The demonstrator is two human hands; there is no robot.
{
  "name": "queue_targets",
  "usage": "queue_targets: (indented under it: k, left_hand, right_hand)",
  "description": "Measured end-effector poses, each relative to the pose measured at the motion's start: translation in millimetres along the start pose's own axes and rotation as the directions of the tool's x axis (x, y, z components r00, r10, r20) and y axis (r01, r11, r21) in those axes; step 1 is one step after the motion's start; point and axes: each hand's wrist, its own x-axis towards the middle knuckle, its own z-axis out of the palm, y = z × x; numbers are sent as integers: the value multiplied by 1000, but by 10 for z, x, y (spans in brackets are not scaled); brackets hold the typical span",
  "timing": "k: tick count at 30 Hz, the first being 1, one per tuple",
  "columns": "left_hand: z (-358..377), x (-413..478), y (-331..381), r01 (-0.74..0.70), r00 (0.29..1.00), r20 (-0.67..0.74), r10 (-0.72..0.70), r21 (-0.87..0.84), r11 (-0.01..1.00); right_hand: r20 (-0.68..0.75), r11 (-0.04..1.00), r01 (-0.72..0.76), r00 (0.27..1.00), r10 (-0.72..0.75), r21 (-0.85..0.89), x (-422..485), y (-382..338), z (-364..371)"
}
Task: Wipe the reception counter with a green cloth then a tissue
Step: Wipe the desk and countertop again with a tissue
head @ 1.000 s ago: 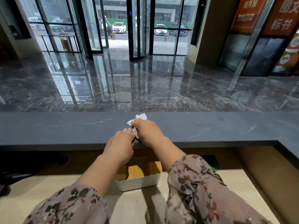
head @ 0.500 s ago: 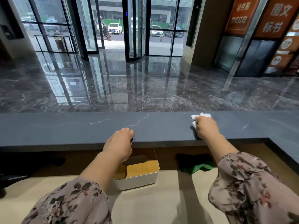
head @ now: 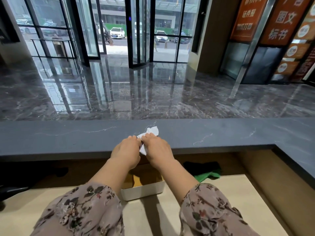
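Note:
The dark grey reception counter [head: 68,137] runs across the middle of the head view. A crumpled white tissue [head: 153,130] lies on it near the centre. My right hand [head: 157,149] grips the tissue and presses it onto the counter top. My left hand [head: 125,150] rests on the counter's near edge right beside it, fingertips next to the tissue; I cannot tell whether they touch it. The green cloth [head: 208,176] lies bunched on the lower desk under the counter, to the right of my right forearm.
A white tissue box [head: 144,189] with a wooden top stands on the beige lower desk [head: 230,201] between my forearms. The counter turns a corner at the right [head: 296,150]. Beyond it lie a glossy marble lobby floor and glass doors.
My right hand swept the tissue out to the right along the counter, then back to the centre beside my left hand. My left hand stayed at the counter edge.

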Motion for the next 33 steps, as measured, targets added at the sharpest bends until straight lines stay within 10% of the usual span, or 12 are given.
queue_targets:
  k: [18, 33]
  left_hand:
    - [-102, -49, -149, -65, 994, 82, 71, -68, 996]
    - [-108, -223, -189, -92, 995, 3, 99, -359, 929]
  right_hand:
    - [-264, 863, -502, 840, 473, -51, -535, 1174, -233]
    - [-205, 973, 179, 957, -207, -148, -267, -109, 320]
